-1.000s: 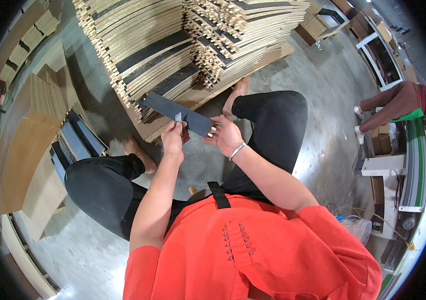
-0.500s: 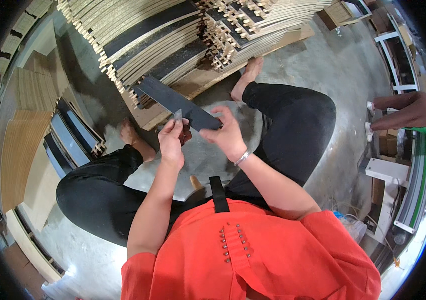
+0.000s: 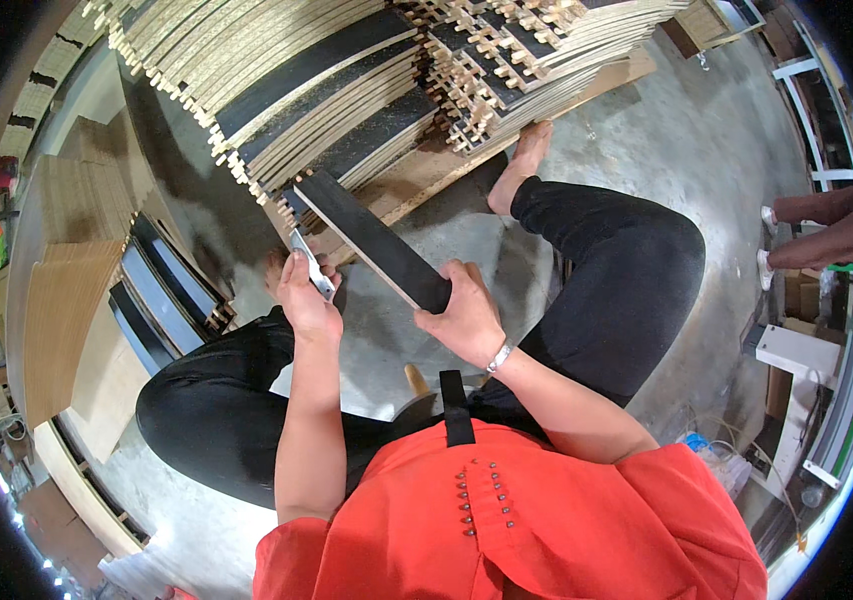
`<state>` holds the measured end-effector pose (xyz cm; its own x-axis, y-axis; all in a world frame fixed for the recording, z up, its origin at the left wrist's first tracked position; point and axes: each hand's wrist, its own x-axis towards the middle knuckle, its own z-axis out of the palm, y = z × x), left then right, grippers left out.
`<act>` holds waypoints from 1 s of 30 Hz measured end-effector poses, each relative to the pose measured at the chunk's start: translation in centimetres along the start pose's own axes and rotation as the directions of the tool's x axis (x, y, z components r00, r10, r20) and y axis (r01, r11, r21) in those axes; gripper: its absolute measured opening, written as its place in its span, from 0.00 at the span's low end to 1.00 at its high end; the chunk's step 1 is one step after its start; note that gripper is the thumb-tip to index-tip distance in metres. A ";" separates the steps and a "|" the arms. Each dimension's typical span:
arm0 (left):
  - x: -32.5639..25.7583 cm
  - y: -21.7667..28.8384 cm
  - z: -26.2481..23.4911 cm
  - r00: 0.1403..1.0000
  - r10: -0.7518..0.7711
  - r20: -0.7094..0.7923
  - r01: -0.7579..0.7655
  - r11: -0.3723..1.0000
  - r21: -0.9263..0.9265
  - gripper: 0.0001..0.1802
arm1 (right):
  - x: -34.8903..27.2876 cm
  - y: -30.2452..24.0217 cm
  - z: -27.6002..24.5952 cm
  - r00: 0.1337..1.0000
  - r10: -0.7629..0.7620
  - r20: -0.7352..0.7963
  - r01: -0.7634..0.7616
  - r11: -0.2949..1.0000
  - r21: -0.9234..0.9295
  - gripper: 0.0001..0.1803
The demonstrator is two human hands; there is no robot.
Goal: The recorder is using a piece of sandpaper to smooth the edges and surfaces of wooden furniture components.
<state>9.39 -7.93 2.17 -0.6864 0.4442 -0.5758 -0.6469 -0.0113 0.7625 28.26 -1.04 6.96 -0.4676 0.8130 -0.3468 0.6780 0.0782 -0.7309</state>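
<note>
My left hand [image 3: 306,302] is closed around a slim silver cutter that looks like a utility knife [image 3: 318,274], its narrow end pointing away from me. The knife is just left of a long black-faced wooden board [image 3: 374,232], apart from it. With thumb and fingers, my right hand [image 3: 464,318] grips the near end of this board. The board slants away to the left, its pale edge facing my left hand. Its far end is by the lowest corner of a large stack of similar boards [image 3: 316,75], which have wooden dowels sticking out of their ends.
The stack rests on a wooden sheet [image 3: 401,205] on the concrete floor. Left of me lie a smaller pile of bluish-black boards [image 3: 161,275] and curved brown panels [image 3: 71,310]. My bent knees flank the work. At far right are another person's legs [image 3: 816,235] and a white machine frame [image 3: 796,350].
My left hand has drawn the knife away from the board, to the left. The board's near end has shifted a little toward me in my right hand, and more of its pale edge shows.
</note>
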 end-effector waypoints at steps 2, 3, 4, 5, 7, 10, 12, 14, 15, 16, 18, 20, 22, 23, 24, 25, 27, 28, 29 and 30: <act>0.3 0.1 -0.3 0.998 -0.061 0.008 0.061 0.998 -0.007 0.14 | 0.1 -0.5 -0.3 0.999 0.038 0.008 -0.036 0.990 -0.139 0.31; 0.3 0.1 -0.1 0.997 -0.076 0.003 0.076 0.997 -0.008 0.15 | 0.1 -0.5 -0.3 0.999 0.038 0.009 -0.036 0.990 -0.137 0.31; 0.4 0.1 0.0 0.997 -0.075 0.003 0.075 0.997 -0.006 0.15 | 0.1 -0.4 -0.2 1.000 0.024 0.002 -0.023 0.986 -0.162 0.31; 0.7 0.2 0.0 0.996 -0.083 0.030 0.083 0.997 0.008 0.16 | 0.2 -0.3 -0.2 1.000 0.007 -0.005 -0.008 0.982 -0.187 0.31; 1.3 0.2 0.2 0.994 -0.104 -0.008 0.104 0.994 -0.013 0.13 | 0.1 -0.1 0.0 1.000 -0.017 -0.010 0.015 0.980 -0.199 0.32; 1.5 -0.3 0.9 0.992 0.115 -0.043 -0.104 0.976 0.191 0.11 | 0.1 -0.2 0.1 0.999 -0.033 -0.008 0.030 0.975 -0.221 0.32; 2.0 -1.5 0.5 0.904 0.393 0.170 -0.425 0.783 0.453 0.10 | 0.0 -0.3 0.0 1.000 -0.024 -0.005 0.022 0.973 -0.231 0.32; 2.2 -3.1 0.0 0.768 0.506 0.393 -0.623 0.449 0.640 0.07 | 0.0 -0.4 0.0 1.000 -0.019 -0.005 0.017 0.972 -0.234 0.32; 0.9 -2.0 1.9 0.698 0.501 0.512 -0.687 0.264 0.677 0.05 | 0.1 -0.2 -0.2 1.000 -0.016 -0.011 0.013 0.972 -0.235 0.32; 0.4 -1.8 3.3 0.674 0.511 0.534 -0.671 0.122 0.731 0.05 | 0.2 0.2 -0.3 1.000 -0.003 -0.009 0.001 0.969 -0.246 0.31; 2.8 -1.0 3.2 0.581 0.528 0.619 -0.674 -0.112 0.730 0.04 | 0.0 0.0 -0.2 1.000 -0.006 0.001 0.006 0.968 -0.253 0.31; 5.8 0.4 2.8 0.584 0.576 0.571 -0.578 -0.198 0.791 0.08 | 0.0 0.0 0.0 1.000 -0.017 0.024 0.022 0.970 -0.242 0.30; 8.4 2.6 2.5 0.642 0.578 0.504 -0.438 -0.262 0.860 0.12 | -0.1 -0.6 -0.5 0.999 -0.014 0.030 0.021 0.968 -0.249 0.29; 11.5 3.0 -0.8 0.503 0.723 0.474 -0.392 -0.297 0.870 0.12 | -0.4 -1.5 -0.2 0.997 -0.033 0.063 0.048 0.968 -0.247 0.27; 11.3 4.0 -0.1 0.604 0.684 0.409 -0.330 -0.253 0.910 0.10 | -0.3 -0.5 -0.2 0.998 -0.022 0.052 0.034 0.969 -0.246 0.27; 10.7 4.4 0.6 0.615 0.701 0.360 -0.380 -0.137 0.915 0.09 | -0.1 1.0 0.2 0.996 -0.023 0.084 0.023 1.000 -0.007 0.22; 8.1 4.9 1.6 0.629 0.710 0.316 -0.422 -0.029 0.906 0.08 | 0.2 1.9 -0.1 0.993 -0.032 0.114 0.003 0.970 0.243 0.18; 6.7 4.6 1.9 0.615 0.692 0.378 -0.530 0.009 0.848 0.07 | 0.6 1.7 -0.7 0.934 0.146 0.325 -0.317 0.755 0.573 0.15; 4.8 4.2 2.4 0.593 0.675 0.439 -0.630 0.049 0.775 0.06 | 0.7 1.5 -1.1 0.800 0.202 0.565 -0.597 0.357 0.718 0.16; 2.2 3.4 3.4 0.605 0.595 0.529 -0.684 0.048 0.728 0.06 | 0.6 1.7 -1.0 0.798 0.204 0.567 -0.600 0.349 0.720 0.16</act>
<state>6.80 -3.95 4.44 -0.6242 0.7361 0.2617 0.6804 0.3476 0.6452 29.71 0.15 6.10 -0.5566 0.3383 -0.7588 0.1092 -0.8757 -0.4704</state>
